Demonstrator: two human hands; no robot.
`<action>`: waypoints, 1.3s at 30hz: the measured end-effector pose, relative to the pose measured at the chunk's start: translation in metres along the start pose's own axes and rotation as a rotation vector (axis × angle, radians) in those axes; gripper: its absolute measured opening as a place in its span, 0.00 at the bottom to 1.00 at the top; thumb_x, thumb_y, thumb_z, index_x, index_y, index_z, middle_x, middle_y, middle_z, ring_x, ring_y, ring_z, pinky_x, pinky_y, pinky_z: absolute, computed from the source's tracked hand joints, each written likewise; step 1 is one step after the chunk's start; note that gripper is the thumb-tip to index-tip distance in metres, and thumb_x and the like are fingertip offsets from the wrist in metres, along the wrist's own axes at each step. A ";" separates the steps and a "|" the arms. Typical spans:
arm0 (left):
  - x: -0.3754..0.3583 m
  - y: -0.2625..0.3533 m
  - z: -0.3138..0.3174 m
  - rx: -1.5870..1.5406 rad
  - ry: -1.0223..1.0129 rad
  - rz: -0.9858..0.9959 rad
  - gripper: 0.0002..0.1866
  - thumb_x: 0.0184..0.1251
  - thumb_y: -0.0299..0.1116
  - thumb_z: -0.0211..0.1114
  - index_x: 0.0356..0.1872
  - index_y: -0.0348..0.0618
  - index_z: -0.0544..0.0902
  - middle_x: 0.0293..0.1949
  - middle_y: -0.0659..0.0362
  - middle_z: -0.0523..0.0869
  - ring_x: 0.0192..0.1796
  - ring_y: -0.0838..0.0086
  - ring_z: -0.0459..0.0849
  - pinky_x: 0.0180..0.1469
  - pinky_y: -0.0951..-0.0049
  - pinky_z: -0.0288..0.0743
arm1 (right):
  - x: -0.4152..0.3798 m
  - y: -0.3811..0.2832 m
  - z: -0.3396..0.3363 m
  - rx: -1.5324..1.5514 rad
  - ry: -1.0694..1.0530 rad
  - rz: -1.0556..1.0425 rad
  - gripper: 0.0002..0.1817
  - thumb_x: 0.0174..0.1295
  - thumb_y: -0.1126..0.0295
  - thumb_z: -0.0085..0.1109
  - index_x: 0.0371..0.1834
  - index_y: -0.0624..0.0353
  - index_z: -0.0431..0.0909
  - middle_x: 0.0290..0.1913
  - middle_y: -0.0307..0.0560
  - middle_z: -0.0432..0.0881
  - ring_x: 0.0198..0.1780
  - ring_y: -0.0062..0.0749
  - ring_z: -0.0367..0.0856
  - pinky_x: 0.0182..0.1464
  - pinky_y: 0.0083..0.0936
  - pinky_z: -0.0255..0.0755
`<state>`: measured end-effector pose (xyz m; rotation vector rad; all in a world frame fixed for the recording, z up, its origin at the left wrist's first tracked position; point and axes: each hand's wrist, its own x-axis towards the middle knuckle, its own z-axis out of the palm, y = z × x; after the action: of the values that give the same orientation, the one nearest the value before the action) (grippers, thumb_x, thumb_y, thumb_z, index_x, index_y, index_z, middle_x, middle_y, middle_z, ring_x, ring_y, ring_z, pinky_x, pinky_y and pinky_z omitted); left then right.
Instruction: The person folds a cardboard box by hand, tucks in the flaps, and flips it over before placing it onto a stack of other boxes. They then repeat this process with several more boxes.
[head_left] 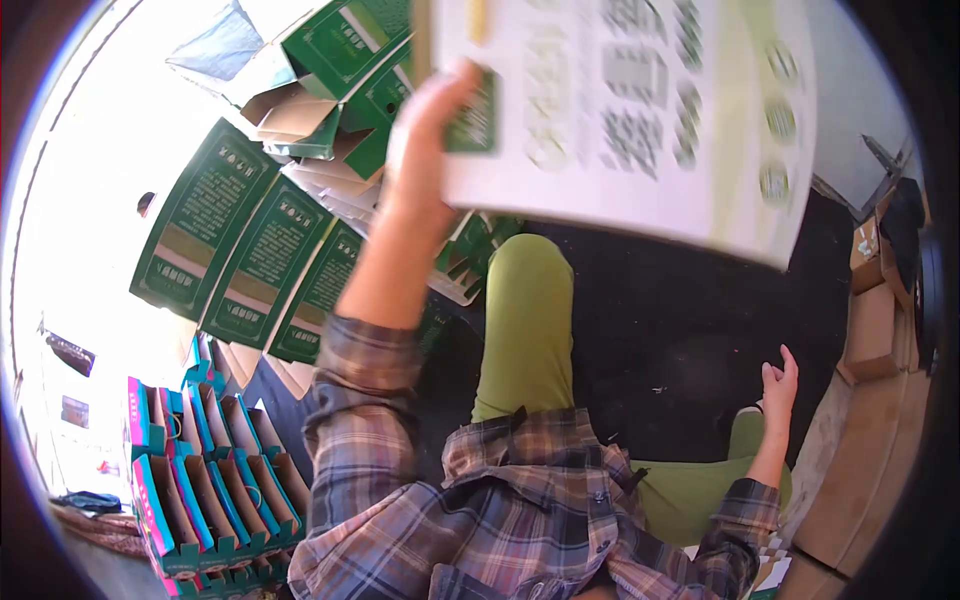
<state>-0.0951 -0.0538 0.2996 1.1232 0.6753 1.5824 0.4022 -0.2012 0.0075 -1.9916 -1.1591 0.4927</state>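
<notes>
My left hand (420,160) is raised in front of me and grips the left edge of a white printed carton (640,190), with the thumb on its face. Dark lettering, green round marks and a small green panel are on that face; the carton is slightly blurred and runs out of view at the top. Low on the right, my right hand (780,390) hovers near my bent leg, holding nothing, with the index finger stretched out and the thumb apart. Its other fingers are hard to make out.
Green printed cartons (240,230) lean in a stack on the left, with opened green boxes (350,40) behind. Blue and pink open-topped boxes (210,480) stand at lower left. Brown cardboard boxes (870,340) line the right side of the dark floor (680,340).
</notes>
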 end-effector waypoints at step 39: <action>-0.081 -0.234 0.000 -0.488 0.332 -0.657 0.18 0.69 0.42 0.55 0.52 0.41 0.77 0.48 0.54 0.83 0.50 0.65 0.82 0.56 0.60 0.75 | 0.003 -0.050 0.009 0.013 -0.166 0.037 0.24 0.63 0.72 0.57 0.64 0.61 0.70 0.60 0.54 0.76 0.54 0.33 0.79 0.57 0.27 0.71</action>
<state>0.0046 -0.0584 0.0730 0.2312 0.7247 1.2559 0.3694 -0.1797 0.0406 -1.9941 -1.2172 0.6935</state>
